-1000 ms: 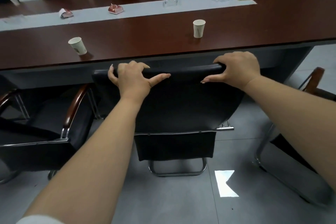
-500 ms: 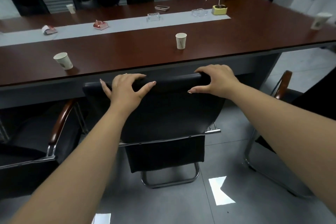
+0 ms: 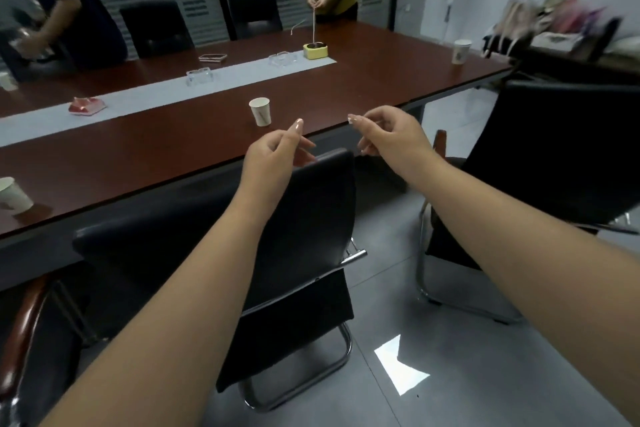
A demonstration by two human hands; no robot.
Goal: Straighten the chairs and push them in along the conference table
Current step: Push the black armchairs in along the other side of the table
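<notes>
Left hand (image 3: pixel 277 156): above top edge of black leather cantilever chair (image 3: pixel 242 239), fingers loosely curled, gripping nothing.
Right hand (image 3: pixel 388 139): raised just past chair's right corner, relaxed, empty.
Chair pos: backrest close to edge of long dark-red wooden conference table (image 3: pixel 173 146); looks tucked in, roughly square.
Next chair: second black chair (image 3: pixel 554 156) to the right, turned off-line, well out from table.
Tip: prob. grab backrest top w/ both hands, rotate square first, then push straight in; watch armrest vs table edge.

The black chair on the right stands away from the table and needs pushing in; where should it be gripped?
Grip the top edge of the black high-backed chair, coming from behind: its back faces away from the dark red conference table. Both hands, left and right, are free.
</notes>
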